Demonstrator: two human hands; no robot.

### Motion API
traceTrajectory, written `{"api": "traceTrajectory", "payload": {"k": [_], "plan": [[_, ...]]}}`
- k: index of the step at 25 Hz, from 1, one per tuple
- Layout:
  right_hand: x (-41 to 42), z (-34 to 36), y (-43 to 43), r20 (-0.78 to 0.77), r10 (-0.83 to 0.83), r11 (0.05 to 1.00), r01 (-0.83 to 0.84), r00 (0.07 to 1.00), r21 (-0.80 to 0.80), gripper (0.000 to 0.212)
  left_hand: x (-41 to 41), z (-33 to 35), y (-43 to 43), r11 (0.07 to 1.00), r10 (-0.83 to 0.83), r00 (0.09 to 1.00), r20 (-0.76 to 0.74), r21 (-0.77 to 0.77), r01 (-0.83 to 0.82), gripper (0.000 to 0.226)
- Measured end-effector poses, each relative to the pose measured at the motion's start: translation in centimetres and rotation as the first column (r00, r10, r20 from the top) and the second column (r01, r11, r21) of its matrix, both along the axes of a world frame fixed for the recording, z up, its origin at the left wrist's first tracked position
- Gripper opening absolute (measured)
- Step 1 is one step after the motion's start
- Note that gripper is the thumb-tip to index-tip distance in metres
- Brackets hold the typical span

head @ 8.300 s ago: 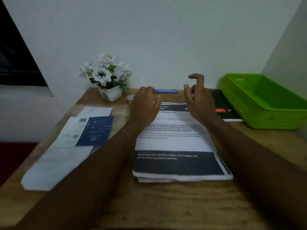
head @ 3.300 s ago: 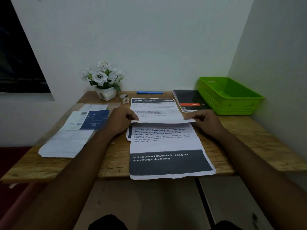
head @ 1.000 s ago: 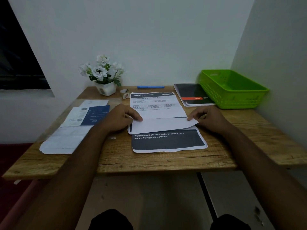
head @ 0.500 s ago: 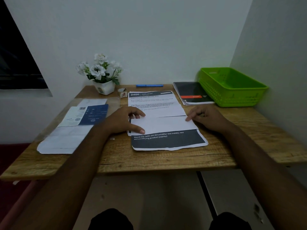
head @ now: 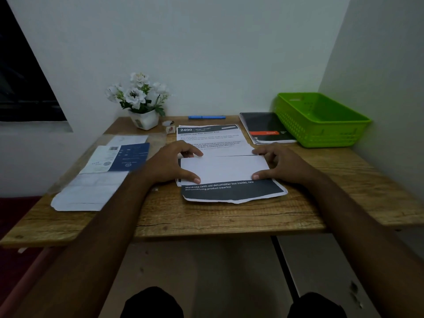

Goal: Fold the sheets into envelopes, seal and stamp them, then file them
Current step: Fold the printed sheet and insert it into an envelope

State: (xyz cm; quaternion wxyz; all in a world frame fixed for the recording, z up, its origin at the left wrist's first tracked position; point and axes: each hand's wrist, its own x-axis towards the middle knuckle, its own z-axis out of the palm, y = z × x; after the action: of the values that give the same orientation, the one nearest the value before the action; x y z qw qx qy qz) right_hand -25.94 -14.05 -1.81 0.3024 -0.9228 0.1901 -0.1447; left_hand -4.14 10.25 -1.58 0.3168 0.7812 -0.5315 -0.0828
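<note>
On the tabletop, a loose printed stack carried the folded sheet. The left hand and right hand pressed its ends with spread fingers, gripping nothing. Uneven pressure could have skewed the crease or dragged the stack along.

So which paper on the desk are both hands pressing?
The blank folded sheet in the middle, atop the printed stack; the blue-and-white leaflet to its left lies untouched.
</note>
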Motion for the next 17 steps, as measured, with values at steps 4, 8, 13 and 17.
{"api": "traceTrajectory", "payload": {"k": [4,8,13,17], "plan": [[0.2,0.0,0.0,0.024,-0.010,1.000,0.010,1.000,-0.020,0.100,0.0,-0.1,-0.1,1.000,0.009,1.000,0.018,-0.027,-0.008,0.060],[0.3,-0.2,-0.1,0.052,-0.012,0.994,0.006,0.999,0.113,0.097,0.0,-0.6,0.0,0.998,0.031,0.998,0.060,0.048,-0.034,0.071],[-0.1,-0.4,0.1,0.094,-0.017,0.977,-0.004,0.995,0.214,0.082,-0.6,-0.2,0.0,0.998,0.052,0.986,0.157,0.035,-0.058,0.070],[-0.6,-1.0,0.5,0.184,-0.005,0.966,-0.043,0.983,0.257,0.051,-1.3,-0.1,0.0,0.994,0.094,0.972,0.218,-0.080,-0.078,0.073]]}}
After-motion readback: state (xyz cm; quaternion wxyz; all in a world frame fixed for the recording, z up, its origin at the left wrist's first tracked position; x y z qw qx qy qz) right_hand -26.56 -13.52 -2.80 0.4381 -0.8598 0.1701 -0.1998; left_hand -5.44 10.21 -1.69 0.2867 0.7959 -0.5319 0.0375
